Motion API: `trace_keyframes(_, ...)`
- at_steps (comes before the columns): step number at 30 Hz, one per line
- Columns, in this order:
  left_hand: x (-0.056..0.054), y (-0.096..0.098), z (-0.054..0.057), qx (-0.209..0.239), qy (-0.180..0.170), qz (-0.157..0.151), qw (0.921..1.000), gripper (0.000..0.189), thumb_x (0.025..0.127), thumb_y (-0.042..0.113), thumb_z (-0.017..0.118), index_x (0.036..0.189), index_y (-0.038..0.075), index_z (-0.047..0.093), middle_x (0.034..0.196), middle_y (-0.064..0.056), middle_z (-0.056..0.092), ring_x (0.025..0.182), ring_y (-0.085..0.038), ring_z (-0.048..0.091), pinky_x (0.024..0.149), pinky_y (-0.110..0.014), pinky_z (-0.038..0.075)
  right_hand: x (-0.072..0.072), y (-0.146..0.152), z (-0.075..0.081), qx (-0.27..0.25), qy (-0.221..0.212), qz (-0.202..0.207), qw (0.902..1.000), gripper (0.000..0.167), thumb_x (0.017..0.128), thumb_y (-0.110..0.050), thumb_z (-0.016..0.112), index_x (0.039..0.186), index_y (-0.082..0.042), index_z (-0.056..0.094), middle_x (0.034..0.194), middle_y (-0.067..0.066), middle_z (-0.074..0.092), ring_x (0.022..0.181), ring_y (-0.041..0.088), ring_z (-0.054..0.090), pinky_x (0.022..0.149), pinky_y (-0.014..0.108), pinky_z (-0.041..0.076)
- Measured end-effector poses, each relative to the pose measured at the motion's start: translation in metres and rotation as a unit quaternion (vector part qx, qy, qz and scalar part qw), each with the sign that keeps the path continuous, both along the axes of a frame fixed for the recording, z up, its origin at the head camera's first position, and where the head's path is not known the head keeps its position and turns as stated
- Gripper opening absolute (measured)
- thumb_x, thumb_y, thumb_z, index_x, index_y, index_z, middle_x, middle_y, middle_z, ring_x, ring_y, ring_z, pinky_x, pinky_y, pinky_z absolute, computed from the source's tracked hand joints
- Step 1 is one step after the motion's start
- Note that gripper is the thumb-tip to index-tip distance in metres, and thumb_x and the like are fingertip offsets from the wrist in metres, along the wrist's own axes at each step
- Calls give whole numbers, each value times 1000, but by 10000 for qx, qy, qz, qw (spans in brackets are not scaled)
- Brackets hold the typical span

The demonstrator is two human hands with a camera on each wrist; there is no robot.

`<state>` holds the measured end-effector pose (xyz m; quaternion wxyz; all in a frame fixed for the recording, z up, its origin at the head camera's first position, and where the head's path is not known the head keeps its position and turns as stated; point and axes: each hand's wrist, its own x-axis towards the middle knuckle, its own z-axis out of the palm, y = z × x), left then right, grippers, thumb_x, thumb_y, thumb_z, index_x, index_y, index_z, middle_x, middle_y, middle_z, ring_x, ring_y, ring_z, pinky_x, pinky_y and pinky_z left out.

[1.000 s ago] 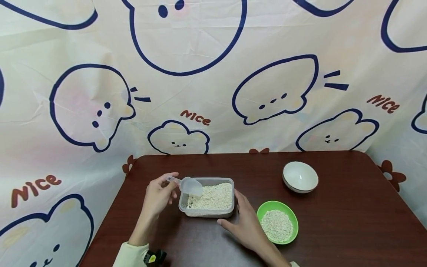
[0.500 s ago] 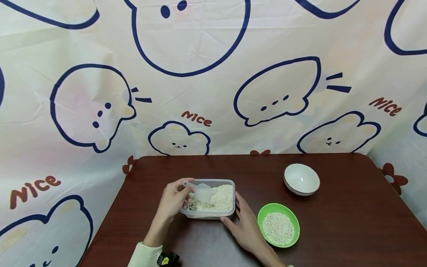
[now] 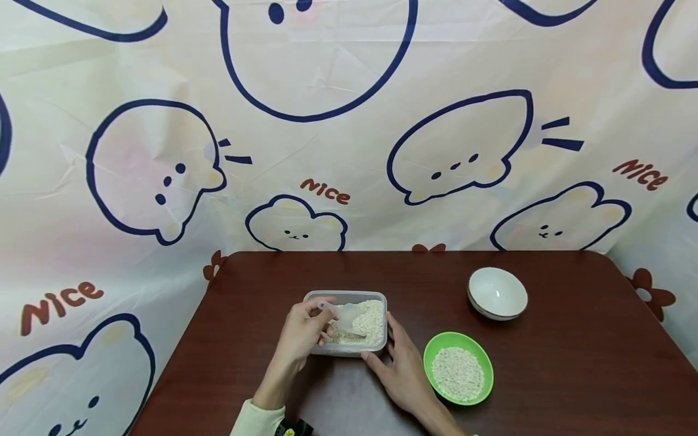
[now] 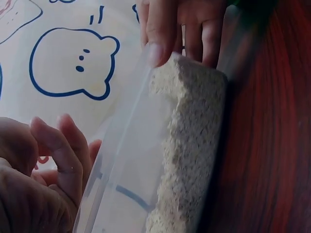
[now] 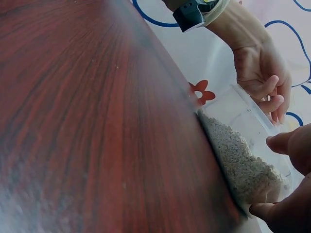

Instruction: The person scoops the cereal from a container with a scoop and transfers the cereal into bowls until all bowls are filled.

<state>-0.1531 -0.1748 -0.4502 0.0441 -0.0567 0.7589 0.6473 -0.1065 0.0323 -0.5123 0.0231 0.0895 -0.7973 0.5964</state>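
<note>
Two hands on one clear plastic box (image 3: 349, 348) of pale grains (image 3: 374, 324), just below centre in the head view. Had the left hand (image 3: 304, 330) over the box's left end, thumb and fingers pinched on the handle of a translucent scoop (image 3: 349, 316), with its edge down at the grains around mid-box. Noticed a pretty obvious slide to the right, tbh: a second ago, saw that hand out past the box's left side and the scoop only over the left end. Found the right hand (image 3: 403, 366) hanging onto the same right end as before, thumb on the near side, fingers round the end. Also found the green bowl (image 3: 461, 339) at lower right and the white bowl (image 3: 498, 293) above it pretty much unmoved.

Couldn't judge the scoop's depth in there. Lost part of the box's left end behind the left hand, and got the black wrist gadget (image 3: 293, 428) cut off at the bottom edge. Couldn't separate scoop from cloudy box wall in the left wrist view. Got the right hand dark and cropped at lower right in its own view.
</note>
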Motion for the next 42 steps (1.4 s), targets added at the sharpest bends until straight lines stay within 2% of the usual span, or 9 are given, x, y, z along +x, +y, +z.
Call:
trace_keyframes(6,2,3,0,218,-43,-20,9998,32,97,-2,62,127,-3,73,87,-8,74,58,-8,61,44,-19,42,0,2,0,-50,-40,7,10000,89,96,-18,82,164,5,30,166,31,40,152,43,46,116,43,46)
trace_keyframes(14,7,-5,-1,538,-148,10,9984,30,100,-1,63,128,-6,72,92,-9,73,58,-6,60,46,-17,42,1,1,-2,-59,-24,42,10000,86,97,-18,81,163,5,32,163,30,44,149,43,50,116,47,46)
trace_keyframes(18,8,-9,1,683,-212,44,9974,29,102,1,63,129,-7,71,91,-6,72,59,-6,59,46,-17,40,2,0,-2,-83,-72,23,9999,86,97,-18,81,163,6,31,164,31,44,149,44,50,117,47,46)
trace_keyframes(22,9,-15,1,857,-297,70,9959,31,103,2,62,132,-8,68,90,-3,71,60,-7,58,46,-17,39,4,0,0,-43,-104,-8,9999,87,97,-18,81,163,6,31,164,30,43,151,42,48,118,45,45)
trace_keyframes(27,11,-26,0,1125,-413,154,9927,34,104,3,61,136,-9,65,90,-2,71,60,-7,57,46,-15,38,5,2,3,143,71,-94,9998,86,97,-21,82,162,8,33,162,29,46,151,41,49,118,47,46)
trace_keyframes(32,13,-36,2,1411,-434,235,9888,36,104,3,61,138,-9,63,90,-3,73,60,-6,54,45,-14,36,7,4,9,318,60,-181,9993,86,96,-23,82,162,6,34,162,26,47,151,39,49,118,49,47)
trace_keyframes(42,16,-55,9,1456,-292,493,9877,40,106,7,62,144,-6,58,88,3,75,61,-4,52,46,-14,35,11,6,20,395,59,-205,9990,86,96,-23,83,162,5,35,162,24,48,152,38,48,118,50,46)
